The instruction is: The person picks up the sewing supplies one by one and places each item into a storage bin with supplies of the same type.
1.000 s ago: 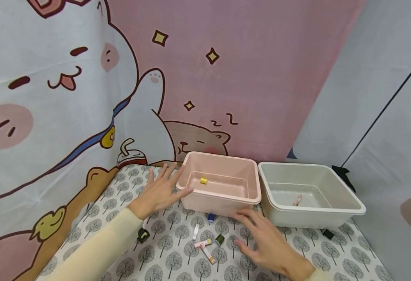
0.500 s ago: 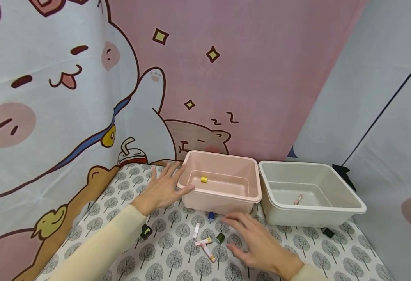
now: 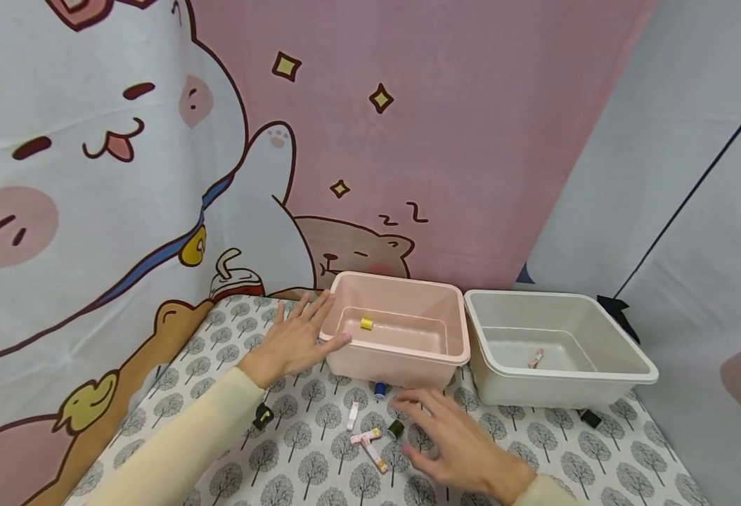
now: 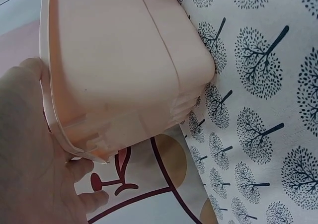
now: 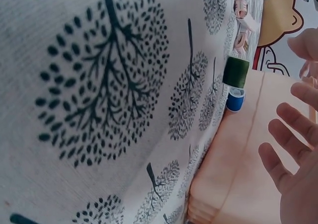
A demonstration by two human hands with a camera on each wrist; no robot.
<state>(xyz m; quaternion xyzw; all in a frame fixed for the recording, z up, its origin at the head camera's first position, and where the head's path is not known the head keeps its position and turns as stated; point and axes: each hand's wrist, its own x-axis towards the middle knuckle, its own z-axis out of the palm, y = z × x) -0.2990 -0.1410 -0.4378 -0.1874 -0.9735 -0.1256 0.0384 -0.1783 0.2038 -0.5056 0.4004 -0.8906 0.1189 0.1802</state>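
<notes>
My left hand (image 3: 291, 344) lies with spread fingers at the left rim of the pink plastic bin (image 3: 402, 364). In the left wrist view, the thumb and fingers touch that rim (image 4: 51, 92). A yellow spool (image 3: 367, 323) lies inside the bin. My right hand (image 3: 455, 443) hovers over the table, fingers loosely bent and holding nothing. Just left of its fingertips is a green thread spool (image 3: 396, 429), and a blue thread spool (image 3: 379, 390) lies by the bin's front wall. Several small narrow pink and white pieces (image 3: 373, 455) lie left of the green spool.
Right of the pink bin stands a light grey bin (image 3: 563, 388) with a small pink piece (image 3: 536, 358) inside. A small black square item (image 3: 590, 419) lies before it. Beside the left sleeve is a black and green item (image 3: 263, 416). A tree-print cloth (image 3: 313, 467) covers the table.
My right hand has moved left, from in front of the gap between the bins to beside the green spool. The left hand stays at the pink bin's rim.
</notes>
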